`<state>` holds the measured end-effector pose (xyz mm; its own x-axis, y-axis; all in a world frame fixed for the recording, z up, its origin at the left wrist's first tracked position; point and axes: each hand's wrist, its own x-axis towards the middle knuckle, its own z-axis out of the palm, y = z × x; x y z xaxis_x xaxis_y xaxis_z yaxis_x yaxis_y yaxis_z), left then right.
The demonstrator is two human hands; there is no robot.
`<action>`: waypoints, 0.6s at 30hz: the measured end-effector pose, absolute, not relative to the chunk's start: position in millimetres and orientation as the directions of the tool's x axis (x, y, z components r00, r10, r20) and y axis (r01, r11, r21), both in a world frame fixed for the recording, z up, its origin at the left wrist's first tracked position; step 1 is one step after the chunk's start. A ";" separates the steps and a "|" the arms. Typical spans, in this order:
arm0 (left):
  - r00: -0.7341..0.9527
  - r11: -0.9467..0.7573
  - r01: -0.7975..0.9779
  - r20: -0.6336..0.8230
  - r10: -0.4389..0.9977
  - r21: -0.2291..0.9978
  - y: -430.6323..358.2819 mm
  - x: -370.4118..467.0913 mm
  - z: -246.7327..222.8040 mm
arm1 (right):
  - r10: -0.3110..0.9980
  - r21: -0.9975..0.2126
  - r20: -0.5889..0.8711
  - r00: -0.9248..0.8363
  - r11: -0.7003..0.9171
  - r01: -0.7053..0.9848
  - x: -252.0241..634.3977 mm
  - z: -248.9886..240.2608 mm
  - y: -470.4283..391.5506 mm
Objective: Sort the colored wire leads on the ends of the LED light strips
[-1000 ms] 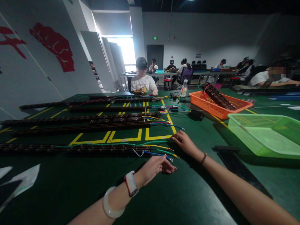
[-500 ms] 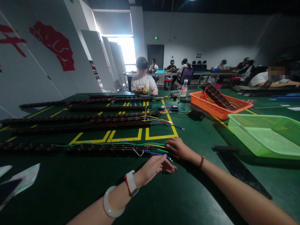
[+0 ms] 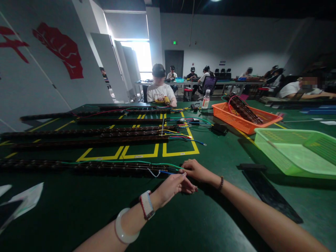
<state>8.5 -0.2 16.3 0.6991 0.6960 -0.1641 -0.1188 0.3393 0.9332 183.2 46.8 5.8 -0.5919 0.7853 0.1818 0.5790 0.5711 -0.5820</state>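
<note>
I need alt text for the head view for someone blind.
Left hand and right hand are close together at wires from dark strips on a green table, with an orange basket and a green basket to the right.

Blue wire [image 3: 166,172]: tip hidden. Green basket [image 3: 278,148]: cropped right.

Deep green all across our table [image 3: 189,225], and look, bright yellow tape [image 3: 173,154] marking boxy outlines over it! Down low we've got dark brown bars [image 3: 105,166] speckled with pale dots, a green wire [image 3: 133,161], a blue wire [image 3: 166,172] and a white tie [image 3: 153,175]. Over to our orange basket [image 3: 228,119], mesh-patterned, then a lime-green tray [image 3: 273,154], a pale watch strap [image 3: 145,203] edged in red and blue, and a white bangle [image 3: 121,231]!
</note>
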 end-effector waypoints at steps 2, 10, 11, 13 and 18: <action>0.695 0.345 -0.119 -0.170 0.699 0.931 -0.2 8.9 16.8 | 0.779 -0.539 0.201 -0.594 0.594 0.597 180.6 4.1 45.2; 0.687 0.361 -0.117 -0.187 0.702 0.925 -0.5 8.4 18.9 | 0.772 -0.523 0.252 -0.584 0.616 0.589 176.0 -0.4 42.0; 0.685 0.365 -0.118 -0.191 0.703 0.923 -0.5 8.4 19.2 | 0.766 -0.499 0.266 -0.585 0.629 0.596 175.3 -0.2 41.5; 0.686 0.374 -0.123 -0.194 0.701 0.919 -0.4 8.5 19.5 | 0.756 -0.402 0.288 -0.587 0.652 0.643 173.5 1.8 39.6; 0.674 0.440 -0.143 -0.238 0.699 0.887 0.7 9.3 18.4 | 0.724 -0.095 0.254 -0.641 0.678 0.729 169.3 11.6 32.2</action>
<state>9.3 0.7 18.4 0.6744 0.6989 -0.2382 -0.1426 0.4398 0.8867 169.3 32.2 11.6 -0.6411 0.7243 0.2539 0.7288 0.6782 -0.0945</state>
